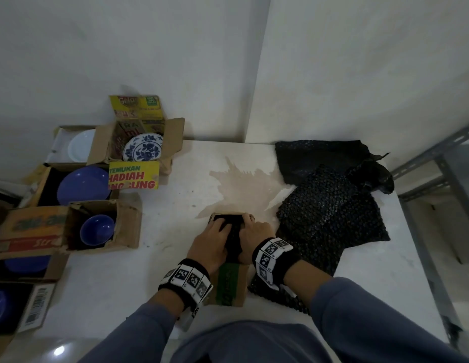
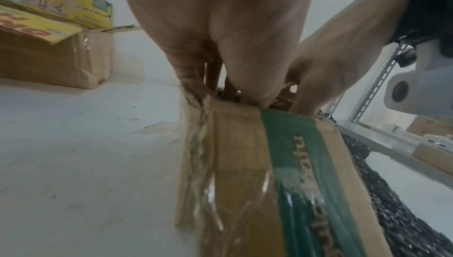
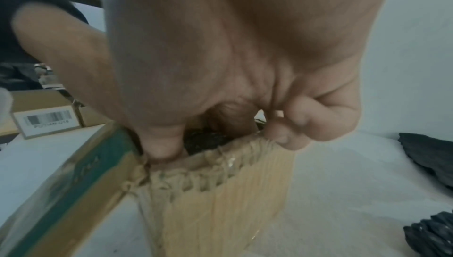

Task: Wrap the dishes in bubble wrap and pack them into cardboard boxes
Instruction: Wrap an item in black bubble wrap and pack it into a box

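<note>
1. Small cardboard box point(image 1: 232, 284) w/ green band stands on white table point(image 1: 175, 205), just in front of the person; top open; black bubble-wrapped bundle point(image 1: 232, 231) sits inside it.
2. Left hand point(image 1: 211, 242) reaches into the box from its left side; fingers point(image 2: 193, 75) curl down past the torn rim onto the bundle, gripping it.
3. Right hand point(image 1: 254, 231) goes in from the right, just beside the left; fingers curled into the opening & clamped on the bundle; thumb point(image 3: 294, 131) bent at the box's torn edge.
4. Loose black bubble wrap sheets point(image 1: 330, 205) lie on the table right of the box, one edge touching or under it; can't tell which.
5. Far left: several open boxes; blue-white floral plate point(image 1: 143, 148), white plate point(image 1: 80, 145), blue plate point(image 1: 82, 186), blue bowl point(image 1: 97, 229), all unwrapped.
6. Brownish stain point(image 1: 241, 182) on the table beyond the hands; grey metal rack point(image 1: 437, 179) at far right.
</note>
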Action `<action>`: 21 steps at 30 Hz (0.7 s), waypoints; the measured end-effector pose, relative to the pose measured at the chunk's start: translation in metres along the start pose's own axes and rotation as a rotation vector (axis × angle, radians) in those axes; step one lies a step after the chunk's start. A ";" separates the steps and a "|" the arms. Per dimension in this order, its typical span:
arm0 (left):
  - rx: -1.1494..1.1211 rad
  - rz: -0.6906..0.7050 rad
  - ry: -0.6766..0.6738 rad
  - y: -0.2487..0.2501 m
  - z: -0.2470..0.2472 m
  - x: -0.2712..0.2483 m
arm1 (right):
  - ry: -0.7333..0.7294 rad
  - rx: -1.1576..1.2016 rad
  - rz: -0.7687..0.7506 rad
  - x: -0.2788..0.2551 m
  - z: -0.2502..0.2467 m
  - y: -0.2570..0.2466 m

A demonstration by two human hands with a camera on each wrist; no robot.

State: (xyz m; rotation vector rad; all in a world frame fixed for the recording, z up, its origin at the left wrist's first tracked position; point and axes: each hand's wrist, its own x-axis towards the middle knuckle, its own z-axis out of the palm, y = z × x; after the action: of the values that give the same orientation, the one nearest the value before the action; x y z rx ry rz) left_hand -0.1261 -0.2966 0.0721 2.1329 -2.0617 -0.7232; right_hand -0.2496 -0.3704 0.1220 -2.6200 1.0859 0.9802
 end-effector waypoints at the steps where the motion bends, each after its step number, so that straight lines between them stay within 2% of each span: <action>1: -0.014 0.017 0.007 -0.001 0.001 -0.002 | 0.014 -0.014 0.002 0.000 0.001 -0.001; 5: -0.033 0.050 0.060 -0.008 0.004 -0.002 | 0.071 -0.038 0.003 0.001 0.010 0.000; 11: -0.027 0.146 0.058 -0.017 -0.008 0.008 | 0.116 0.139 -0.040 -0.005 0.019 0.009; 14: -0.043 0.168 0.177 -0.016 -0.013 0.001 | 0.165 0.287 -0.050 -0.010 0.024 0.016; 16: -0.067 0.176 0.236 -0.012 -0.012 -0.014 | 0.275 0.355 -0.042 -0.012 0.032 0.021; 18: -0.071 0.187 0.192 -0.012 -0.007 -0.030 | 0.357 0.407 -0.036 -0.014 0.041 0.024; 21: 0.037 0.245 0.102 -0.017 0.003 -0.046 | 0.297 0.498 -0.051 -0.016 0.053 0.024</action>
State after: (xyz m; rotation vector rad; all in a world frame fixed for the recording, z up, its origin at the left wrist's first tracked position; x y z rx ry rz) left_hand -0.1105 -0.2500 0.0756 1.8460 -2.2421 -0.5372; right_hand -0.3013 -0.3595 0.0939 -2.3962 1.1350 0.2587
